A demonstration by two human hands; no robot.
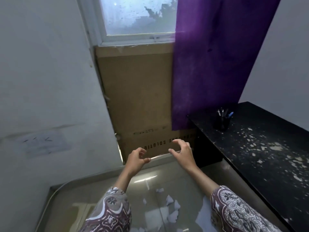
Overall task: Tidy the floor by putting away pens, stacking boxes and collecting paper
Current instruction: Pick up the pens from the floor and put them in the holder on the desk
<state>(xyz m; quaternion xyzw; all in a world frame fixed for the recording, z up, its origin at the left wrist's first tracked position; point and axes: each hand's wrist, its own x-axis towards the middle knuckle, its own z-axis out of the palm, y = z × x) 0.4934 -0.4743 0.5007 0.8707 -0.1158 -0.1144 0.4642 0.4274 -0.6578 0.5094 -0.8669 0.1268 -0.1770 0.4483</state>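
Observation:
A tall flat cardboard box (pixel 137 97) leans upright against the wall under the window, its print upside down. My left hand (pixel 136 159) and my right hand (pixel 181 152) hover side by side in front of its lower edge, fingers curled and apart, holding nothing and not touching the box. Torn white paper scraps (pixel 170 203) lie scattered on the shiny floor between my forearms. A black pen holder (pixel 221 122) with several pens stands on the black table at the right.
The black speckled table (pixel 260 151) fills the right side, its end panel close to my right hand. A purple curtain (pixel 210 61) hangs over the box's right part. White wall on the left; window (pixel 138 15) above.

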